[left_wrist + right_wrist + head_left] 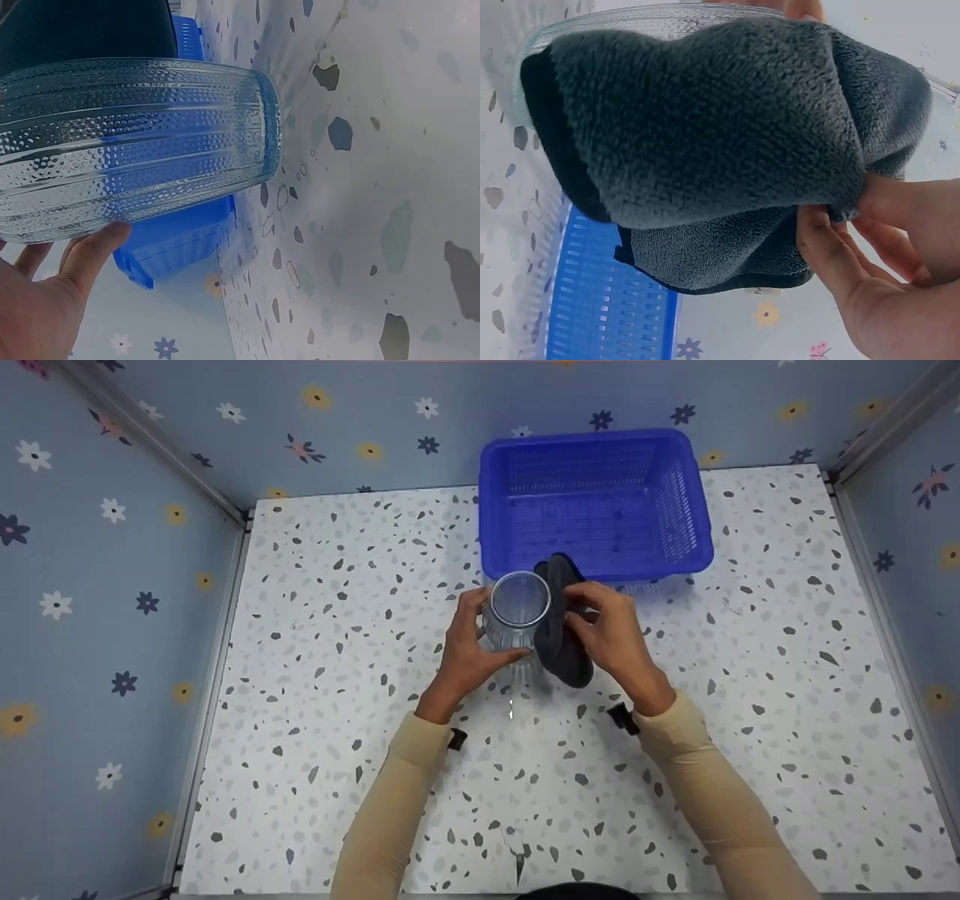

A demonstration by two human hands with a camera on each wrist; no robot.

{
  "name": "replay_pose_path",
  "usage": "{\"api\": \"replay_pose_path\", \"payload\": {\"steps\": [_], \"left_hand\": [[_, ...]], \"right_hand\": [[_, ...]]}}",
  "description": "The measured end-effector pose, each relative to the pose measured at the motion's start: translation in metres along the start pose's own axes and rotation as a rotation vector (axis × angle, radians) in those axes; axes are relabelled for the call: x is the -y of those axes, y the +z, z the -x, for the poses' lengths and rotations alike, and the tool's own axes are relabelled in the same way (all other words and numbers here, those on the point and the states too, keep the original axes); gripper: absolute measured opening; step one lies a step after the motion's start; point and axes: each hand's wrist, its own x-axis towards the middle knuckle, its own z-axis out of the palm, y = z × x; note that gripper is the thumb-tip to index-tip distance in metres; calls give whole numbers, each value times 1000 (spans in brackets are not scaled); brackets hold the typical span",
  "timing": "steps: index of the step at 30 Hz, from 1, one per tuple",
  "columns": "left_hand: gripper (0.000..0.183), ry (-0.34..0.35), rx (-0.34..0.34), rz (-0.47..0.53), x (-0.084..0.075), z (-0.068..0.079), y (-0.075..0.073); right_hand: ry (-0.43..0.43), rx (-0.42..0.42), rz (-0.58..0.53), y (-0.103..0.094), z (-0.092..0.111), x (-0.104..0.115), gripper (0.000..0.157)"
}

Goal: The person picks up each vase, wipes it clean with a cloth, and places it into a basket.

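Note:
A clear ribbed glass jar with a dotted texture stands upright near the middle of the table, its round mouth facing up. My left hand grips it from the left side, thumb across the front and fingers behind. In my right hand a folded dark grey cloth is pinched between thumb and fingers. The cloth hangs along the jar's right side, overlapping it in the head view. Seen from the right wrist, the plush cloth covers most of the jar.
Behind the hands a blue plastic basket with slotted walls sits at the back of the speckled white table. Flowered blue panels stand on the left, back and right. Dark straps show at both wrists.

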Motion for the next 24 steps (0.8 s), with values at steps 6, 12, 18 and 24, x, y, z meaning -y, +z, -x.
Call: {"api": "replay_pose_path", "payload": {"steps": [6, 12, 18, 24], "left_hand": [[97, -19, 2, -12, -1, 0, 0], [98, -18, -3, -5, -1, 0, 0], [97, -18, 0, 30, 0, 0, 2], [96, 3, -11, 18, 1, 0, 2]], "right_hand": [[33, -6, 1, 2, 0, -10, 24], [60, -15, -30, 11, 4, -31, 26], [89, 27, 65, 29, 11, -61, 27], [97, 90, 187, 42, 14, -83, 27]]}}
